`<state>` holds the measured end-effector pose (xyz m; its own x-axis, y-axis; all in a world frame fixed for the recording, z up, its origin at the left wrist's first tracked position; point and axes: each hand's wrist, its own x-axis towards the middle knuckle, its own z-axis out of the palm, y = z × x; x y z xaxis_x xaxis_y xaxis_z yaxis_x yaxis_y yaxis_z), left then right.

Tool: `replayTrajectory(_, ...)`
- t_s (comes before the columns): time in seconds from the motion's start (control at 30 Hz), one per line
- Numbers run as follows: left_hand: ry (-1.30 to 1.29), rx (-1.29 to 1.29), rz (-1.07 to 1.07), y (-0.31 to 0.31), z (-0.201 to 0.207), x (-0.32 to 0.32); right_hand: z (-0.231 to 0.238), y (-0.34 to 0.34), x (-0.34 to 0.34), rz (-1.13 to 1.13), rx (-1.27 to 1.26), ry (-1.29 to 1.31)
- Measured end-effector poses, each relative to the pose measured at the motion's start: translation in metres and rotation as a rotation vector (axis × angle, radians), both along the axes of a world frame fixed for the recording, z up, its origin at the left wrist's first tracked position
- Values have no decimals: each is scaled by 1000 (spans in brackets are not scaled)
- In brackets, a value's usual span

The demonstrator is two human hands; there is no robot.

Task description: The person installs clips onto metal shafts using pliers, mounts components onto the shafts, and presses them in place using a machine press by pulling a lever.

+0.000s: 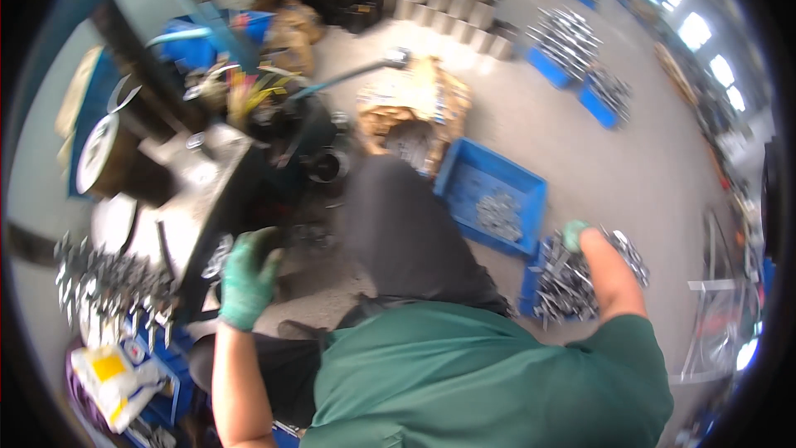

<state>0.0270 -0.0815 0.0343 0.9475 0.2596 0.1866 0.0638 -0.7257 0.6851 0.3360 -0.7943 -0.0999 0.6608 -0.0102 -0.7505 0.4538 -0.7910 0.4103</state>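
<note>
The right hand (575, 235), gloved green, reaches down into a heap of metal parts (572, 278) in a blue bin (528, 282); whether its fingers close on any cannot be told. The left hand (246, 278) rests loosely curled at the machine's edge (211, 199), holding nothing visible.

Metal workshop; blue parts bins (489, 178); concrete floor (638, 158)

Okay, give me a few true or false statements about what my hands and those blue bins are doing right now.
1. Both hands wear green gloves. True: left hand, right hand.
2. The right hand reaches into a bin of metal parts. True.
3. The blue bin by the knee is packed to the brim. False: only a small pile lies in it.
4. The left hand rests in that blue bin. False: it is at the dark machine.
</note>
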Motion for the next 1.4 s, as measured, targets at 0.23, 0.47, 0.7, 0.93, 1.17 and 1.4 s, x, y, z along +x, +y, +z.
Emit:
replayTrajectory(0.23,36,-38,101,11,-18,-22,-50,-97,38,251,-193,26)
replayTrajectory(0.47,-136,-77,444,18,1,-59,-46,106,71,180,475,-133)
replayTrajectory(0.7,-798,-928,875,53,44,-98,144,405,19,788,1591,-303)
replayTrajectory(0.93,-1346,-1273,878,113,51,-133,225,581,-89,1161,1617,226)
replayTrajectory(1.17,-1459,-1516,418,138,53,-144,99,661,-94,1257,1301,471)
replayTrajectory(1.4,-899,68,598,85,78,-97,90,662,-88,1160,1090,502)
